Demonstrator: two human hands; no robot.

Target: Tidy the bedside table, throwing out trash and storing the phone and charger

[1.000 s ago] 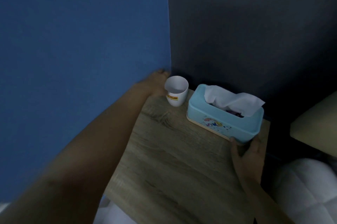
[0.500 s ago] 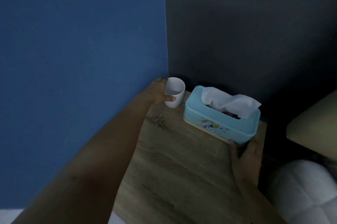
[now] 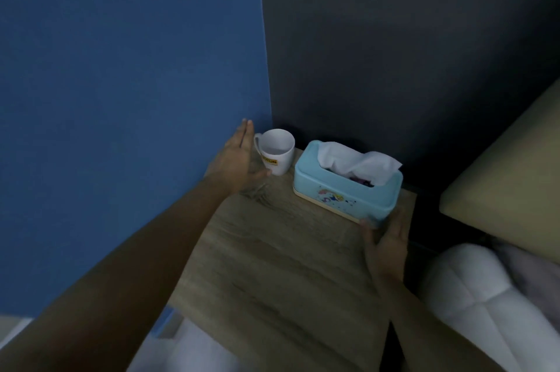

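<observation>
Left hand [image 3: 239,159] now released, fingers spread beside the white mug [image 3: 277,151], no longer gripping it.

head view, looking down, bedside table [image 3: 272,265] near

A white mug [image 3: 277,151] is flanked by the spread left hand [image 3: 239,162] on a wooden bedside table [image 3: 272,265]; a blue tissue box [image 3: 345,187] is touched by the right hand [image 3: 386,243]
</observation>
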